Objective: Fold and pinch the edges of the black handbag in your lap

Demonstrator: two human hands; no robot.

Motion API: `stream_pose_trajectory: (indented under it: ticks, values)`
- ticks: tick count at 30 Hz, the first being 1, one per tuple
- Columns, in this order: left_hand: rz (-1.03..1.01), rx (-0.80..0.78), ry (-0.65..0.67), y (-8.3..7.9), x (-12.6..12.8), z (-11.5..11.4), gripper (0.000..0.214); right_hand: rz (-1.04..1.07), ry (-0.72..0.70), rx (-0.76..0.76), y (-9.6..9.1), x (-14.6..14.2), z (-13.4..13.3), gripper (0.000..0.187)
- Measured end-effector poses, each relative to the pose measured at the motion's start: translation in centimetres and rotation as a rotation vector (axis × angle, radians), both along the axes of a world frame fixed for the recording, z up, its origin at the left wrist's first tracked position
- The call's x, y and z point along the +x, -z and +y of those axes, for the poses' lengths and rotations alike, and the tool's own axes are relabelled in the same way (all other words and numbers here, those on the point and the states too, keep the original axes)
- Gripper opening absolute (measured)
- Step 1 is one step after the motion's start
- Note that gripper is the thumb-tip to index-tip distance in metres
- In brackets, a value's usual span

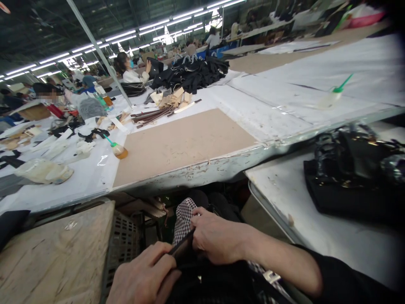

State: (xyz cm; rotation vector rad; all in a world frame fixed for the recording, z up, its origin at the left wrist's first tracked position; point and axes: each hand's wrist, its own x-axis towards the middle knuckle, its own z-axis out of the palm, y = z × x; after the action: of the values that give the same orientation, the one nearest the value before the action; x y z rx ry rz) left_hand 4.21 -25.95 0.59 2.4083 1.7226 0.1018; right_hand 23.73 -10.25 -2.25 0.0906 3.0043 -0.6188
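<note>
Both my hands are low in my lap, below the table edge. My left hand [144, 276] is closed around the near end of a thin dark strap-like piece [181, 247]. My right hand [215, 236] is curled over its far end, fingers pressed together on it. A black item [218, 280] lies on my lap under the hands, over a checked cloth [183, 219].
A long white worktable [284, 101] carries a brown board [183, 143], glue bottles [117, 148] [332, 96], brown straps [155, 115] and a black pile [193, 74]. Black bags [351, 173] rest on a side table at right. A wooden board [57, 253] and grey crate [123, 240] stand left. Other people work behind.
</note>
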Motion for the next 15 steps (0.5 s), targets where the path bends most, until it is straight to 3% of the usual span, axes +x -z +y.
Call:
stream_pose_trajectory:
  ticks: [3, 6, 11, 15]
  values:
    - [-0.025, 0.044, -0.036, 1.0, -0.4, -0.3, 0.004, 0.135, 0.005, -0.317, -0.7, 2.2, 1.3, 0.024]
    - [-0.075, 0.088, -0.061, 1.9, -0.8, -0.4, 0.005, 0.241, 0.120, -0.534, -1.2, 4.1, 1.8, 0.013]
    - [-0.217, 0.107, -0.084, 2.6, -0.6, -0.2, 0.011, 0.343, 0.330, -0.513, 0.5, 4.1, 0.8, 0.015]
    - [-0.354, 0.162, -0.214, 3.2, 0.2, -0.6, 0.018, 0.463, 0.451, -0.507, 2.4, 3.1, 0.2, 0.019]
